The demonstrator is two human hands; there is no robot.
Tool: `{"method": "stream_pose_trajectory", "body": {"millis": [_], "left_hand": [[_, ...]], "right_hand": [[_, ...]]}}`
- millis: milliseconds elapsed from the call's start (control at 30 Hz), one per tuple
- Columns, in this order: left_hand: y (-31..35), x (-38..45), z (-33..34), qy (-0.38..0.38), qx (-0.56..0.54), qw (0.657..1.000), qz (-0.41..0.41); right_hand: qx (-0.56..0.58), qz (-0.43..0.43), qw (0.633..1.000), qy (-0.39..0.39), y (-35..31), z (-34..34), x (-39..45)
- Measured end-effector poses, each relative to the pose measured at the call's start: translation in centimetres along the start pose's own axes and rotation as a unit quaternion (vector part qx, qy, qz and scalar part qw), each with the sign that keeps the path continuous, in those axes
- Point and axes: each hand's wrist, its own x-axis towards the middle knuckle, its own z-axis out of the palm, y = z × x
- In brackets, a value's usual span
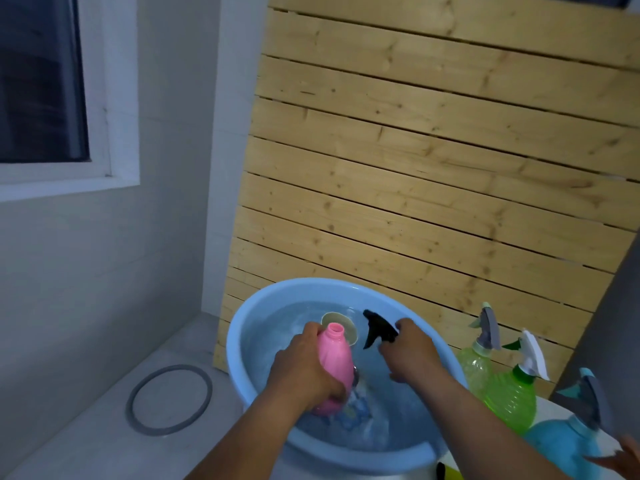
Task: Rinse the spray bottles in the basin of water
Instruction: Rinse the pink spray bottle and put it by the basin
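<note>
Where basin (242, 362) sits: grey floor (86, 393).

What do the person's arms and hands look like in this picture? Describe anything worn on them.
Both forearms are bare up to the frame edge: no sleeves show. The left hand and right hand wear no gloves, and no watch, bracelet or ring is visible. No markings can be made out in the dim light.

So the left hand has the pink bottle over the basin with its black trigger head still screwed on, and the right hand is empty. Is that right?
Not quite. The head view shows the pink bottle in the left hand over the basin, but its neck is open: the black trigger head is off and held in the right hand.
</note>
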Motion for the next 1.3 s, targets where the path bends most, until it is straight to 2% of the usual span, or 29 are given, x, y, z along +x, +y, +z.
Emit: {"method": "stream_pose_trajectory", "body": {"millis": [133,333,700,967,1300], "left_hand": [[0.0,0.1,0.0,0.001,0.011,1.0,-0.009],[0.1,0.1,0.1,0.013,0.068,0.998,-0.01],[0.0,0.4,0.2,0.001,0.109,0.994,-0.008],[-0.1,0.4,0.1,0.01,0.117,0.993,-0.016],[-0.2,0.7,0.4,0.013,0.092,0.996,-0.014]], "right_hand": [[0.227,-0.01,0.974,0.009,-3.2,-1.1,-0.1],[0.359,-0.081,0.93,0.023,-7.2,-2.9,-1.7],[0.456,-0.134,0.879,0.043,-9.7,-4.8,-2.7],[0.435,-0.145,0.888,0.033,-9.9,-4.5,-2.9],[0.414,-0.175,0.891,0.069,-8.7,-3.8,-2.1]]}}
